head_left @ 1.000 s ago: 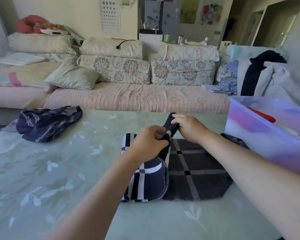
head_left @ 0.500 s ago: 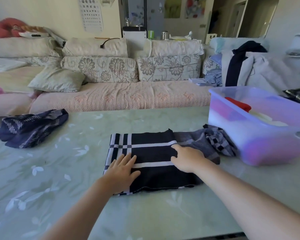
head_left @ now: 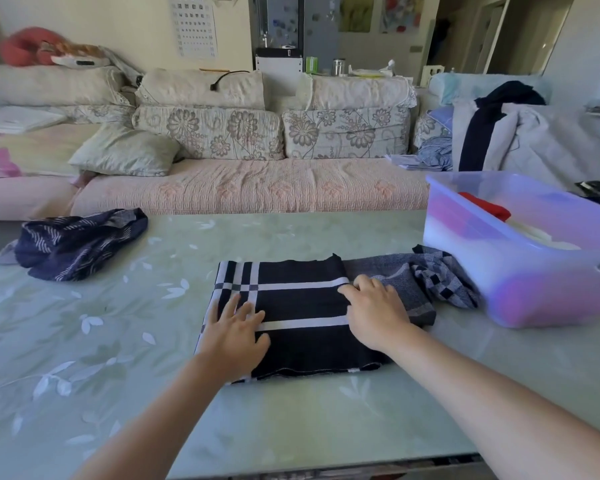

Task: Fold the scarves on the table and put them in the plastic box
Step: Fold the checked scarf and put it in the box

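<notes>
Fingers (head_left: 238, 311) of left hand (head_left: 234, 336) spread and flat, pressing on left part of folded plaid scarf (head_left: 302, 317), grasping nothing. Right hand (head_left: 374, 313) likewise flat on the fold's right edge, fingers slightly bent, nothing gripped. Near-left corner of scarf hidden under left palm. Navy with white stripes, long axis left to right, lying mid-table (head_left: 84, 358). Unfolded grey checked end (head_left: 433, 282) bunched rightward, touching plastic box (head_left: 520, 271). Box cut off at right; contents partly visible, red item (head_left: 485, 206). Crumpled dark blue scarf (head_left: 73, 242) at far left.
</notes>
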A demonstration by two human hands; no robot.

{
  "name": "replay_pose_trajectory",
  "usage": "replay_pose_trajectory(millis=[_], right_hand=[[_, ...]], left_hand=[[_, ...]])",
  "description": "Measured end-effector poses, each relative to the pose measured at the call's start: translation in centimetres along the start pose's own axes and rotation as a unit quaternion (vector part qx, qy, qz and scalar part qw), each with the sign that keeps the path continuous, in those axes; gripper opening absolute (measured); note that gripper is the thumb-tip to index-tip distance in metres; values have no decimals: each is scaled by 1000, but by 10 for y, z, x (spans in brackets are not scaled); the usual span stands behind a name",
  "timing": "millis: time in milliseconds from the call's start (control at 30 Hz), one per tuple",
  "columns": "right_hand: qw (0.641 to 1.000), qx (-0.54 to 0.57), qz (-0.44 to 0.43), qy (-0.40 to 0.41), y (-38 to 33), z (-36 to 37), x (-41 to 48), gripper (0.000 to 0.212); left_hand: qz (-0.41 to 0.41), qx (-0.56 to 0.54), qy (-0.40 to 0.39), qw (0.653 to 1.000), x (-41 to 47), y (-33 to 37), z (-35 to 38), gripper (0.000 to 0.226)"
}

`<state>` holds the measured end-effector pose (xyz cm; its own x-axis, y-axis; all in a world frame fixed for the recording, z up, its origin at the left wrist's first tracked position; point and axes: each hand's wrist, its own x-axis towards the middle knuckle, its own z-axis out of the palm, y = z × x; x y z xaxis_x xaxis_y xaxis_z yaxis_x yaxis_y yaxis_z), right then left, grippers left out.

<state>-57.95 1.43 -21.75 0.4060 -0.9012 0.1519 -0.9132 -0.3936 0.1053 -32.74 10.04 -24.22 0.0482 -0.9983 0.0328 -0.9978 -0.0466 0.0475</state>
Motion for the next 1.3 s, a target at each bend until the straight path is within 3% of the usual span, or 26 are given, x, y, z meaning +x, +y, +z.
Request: replay_pose_trajectory(millis=[167,267,400,600,733,1033,1200,1300], right_hand=[[977,112,14,-179,-20,21,-6,65],[981,118,16,-154,-32,29,-3,67],[981,143,5,-133,-63,31,5,68],[979,158,-10,-127,-143,26,23,70],[978,156,-30,-137,-209,20,33,70],[968,163,-82,-170,-294,5,45,74],[936,297,-110,-157,-261,-14,41,64],[932,333,-119,-82,-216,-19,42,52]], left_hand=[[1,-57,-45,997,-10,1,12,75],[10,-35,-53,998,-8,-10,11,69],[-27,-29,-54,998,-4,-41,4,67],[-81,64,-25,994,-7,-87,-8,66],[-202,16,-51,978,-16,-127,-4,86],[-277,-7,-72,958,-35,-209,-8,82],[-187,14,29,982,-22,-182,-18,42],[-107,-49,59,991,-5,-142,-33,35]])
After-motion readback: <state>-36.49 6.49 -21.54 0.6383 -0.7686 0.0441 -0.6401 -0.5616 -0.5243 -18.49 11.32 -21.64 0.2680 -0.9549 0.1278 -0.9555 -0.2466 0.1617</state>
